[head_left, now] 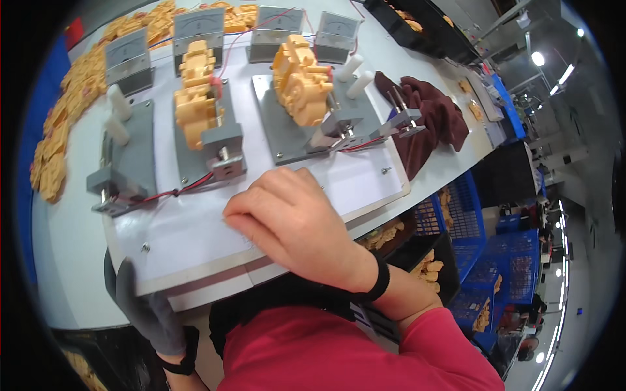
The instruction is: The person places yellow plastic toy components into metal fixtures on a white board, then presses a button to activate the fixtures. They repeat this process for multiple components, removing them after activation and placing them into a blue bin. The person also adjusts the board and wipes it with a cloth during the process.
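My right hand (293,225) is bare, with its fingers curled in above the front of a white board (202,234). Its fingertips are tucked under, so anything in them is hidden. At the board's front left corner is my left hand (149,309) in a grey glove, fingers stretched out along the edge; I cannot tell if they touch it. On the board stand grey test fixtures with metal clamps and red wires. One yellow plastic housing (195,98) sits upright in the second fixture (225,146) from the left, another housing (303,85) in the fixture (280,143) to its right.
Several grey panel meters (199,26) line the board's back. Yellow parts (59,143) are heaped along the table's left and far sides. A dark brown cloth (430,120) lies at right. Blue crates (515,260) and a black bin (433,260) stand beyond the table's right edge.
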Demonstrator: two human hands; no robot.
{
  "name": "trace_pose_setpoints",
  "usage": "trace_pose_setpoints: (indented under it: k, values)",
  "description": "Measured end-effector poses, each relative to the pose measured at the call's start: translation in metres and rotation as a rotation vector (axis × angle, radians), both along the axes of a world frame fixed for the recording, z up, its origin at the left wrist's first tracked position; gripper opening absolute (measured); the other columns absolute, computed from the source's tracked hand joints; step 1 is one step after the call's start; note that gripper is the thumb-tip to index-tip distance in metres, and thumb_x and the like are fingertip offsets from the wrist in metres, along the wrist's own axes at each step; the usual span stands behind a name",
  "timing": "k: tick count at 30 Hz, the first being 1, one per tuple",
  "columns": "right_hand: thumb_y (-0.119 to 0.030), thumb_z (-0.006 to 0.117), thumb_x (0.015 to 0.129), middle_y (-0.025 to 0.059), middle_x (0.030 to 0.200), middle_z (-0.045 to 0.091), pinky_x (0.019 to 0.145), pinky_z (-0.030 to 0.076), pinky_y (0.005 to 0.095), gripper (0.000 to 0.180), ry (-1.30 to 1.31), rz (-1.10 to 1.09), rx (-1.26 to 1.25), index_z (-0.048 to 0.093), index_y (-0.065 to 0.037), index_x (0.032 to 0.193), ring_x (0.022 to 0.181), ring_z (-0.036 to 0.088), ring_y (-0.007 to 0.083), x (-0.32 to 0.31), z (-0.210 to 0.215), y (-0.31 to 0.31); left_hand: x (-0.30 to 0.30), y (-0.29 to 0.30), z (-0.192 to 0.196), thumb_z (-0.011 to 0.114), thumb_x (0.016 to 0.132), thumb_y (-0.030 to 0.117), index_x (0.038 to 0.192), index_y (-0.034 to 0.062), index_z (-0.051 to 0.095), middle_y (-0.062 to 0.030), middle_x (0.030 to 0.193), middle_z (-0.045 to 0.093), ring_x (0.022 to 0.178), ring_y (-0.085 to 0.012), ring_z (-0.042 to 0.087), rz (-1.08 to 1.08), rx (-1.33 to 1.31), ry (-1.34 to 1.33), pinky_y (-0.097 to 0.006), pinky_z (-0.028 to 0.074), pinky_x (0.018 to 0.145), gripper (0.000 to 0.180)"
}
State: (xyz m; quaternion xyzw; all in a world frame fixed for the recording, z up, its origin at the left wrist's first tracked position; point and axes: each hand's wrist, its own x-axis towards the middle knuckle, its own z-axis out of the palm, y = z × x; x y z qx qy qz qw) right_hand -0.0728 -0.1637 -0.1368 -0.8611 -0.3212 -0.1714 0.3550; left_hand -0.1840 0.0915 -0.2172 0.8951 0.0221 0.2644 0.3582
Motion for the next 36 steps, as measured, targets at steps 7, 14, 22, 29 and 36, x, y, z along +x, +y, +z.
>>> trace_pose_setpoints:
  k: [7,14,22,29,36]
  values:
    - [-0.013,0.078,0.079,-0.001,0.082,0.058,0.069,0.039,0.0333,0.015,-0.026,-0.018,0.027,0.069,-0.012,0.092,0.077,0.057,0.0192,0.0,-0.002,0.002,-0.001,-0.002,-0.006,0.039,0.102,0.025,0.143,-0.0039,0.041,-0.0247,0.151,0.036,0.138,-0.0368,0.039,-0.015,-0.023,-0.027,-0.047,0.032,0.113,0.05]
    - [-0.013,0.08,0.076,-0.0023,0.082,0.056,0.068,0.039,0.0327,0.021,-0.011,-0.025,0.004,0.069,-0.014,0.094,0.074,0.055,0.0181,0.0,-0.002,0.0,-0.007,-0.005,-0.01,0.036,0.102,0.029,0.145,-0.0048,0.036,-0.0226,0.147,0.039,0.134,-0.0364,0.042,0.025,-0.089,-0.017,-0.048,0.036,0.11,0.055]
    - [-0.015,0.075,0.076,-0.0026,0.083,0.054,0.071,0.039,0.0322,0.019,0.018,-0.013,-0.079,0.066,-0.013,0.093,0.076,0.053,0.0172,0.0,0.002,-0.002,-0.014,-0.005,-0.012,0.035,0.104,0.05,0.139,-0.0057,0.037,-0.0283,0.138,0.043,0.13,-0.0456,0.044,0.12,0.094,0.015,-0.054,0.042,0.104,0.066]
    - [-0.014,0.076,0.072,-0.0046,0.083,0.058,0.068,0.038,0.0305,0.022,0.03,-0.006,-0.136,0.069,-0.015,0.092,0.071,0.054,0.0154,0.002,0.004,-0.002,-0.015,0.0,-0.02,0.045,0.1,0.049,0.134,-0.0031,0.039,-0.0281,0.133,0.045,0.125,-0.0492,0.046,0.124,0.057,-0.055,-0.057,0.046,0.099,0.062]
    - [-0.016,0.078,0.065,-0.0025,0.087,0.062,0.068,0.039,0.0342,0.028,0.15,0.063,-0.205,0.069,-0.015,0.091,0.071,0.055,0.0191,-0.001,0.007,-0.014,-0.044,0.003,-0.023,0.049,0.097,0.054,0.139,-0.0039,0.034,-0.0208,0.138,0.041,0.128,-0.0338,0.046,0.112,0.105,0.144,-0.049,0.041,0.107,0.072]
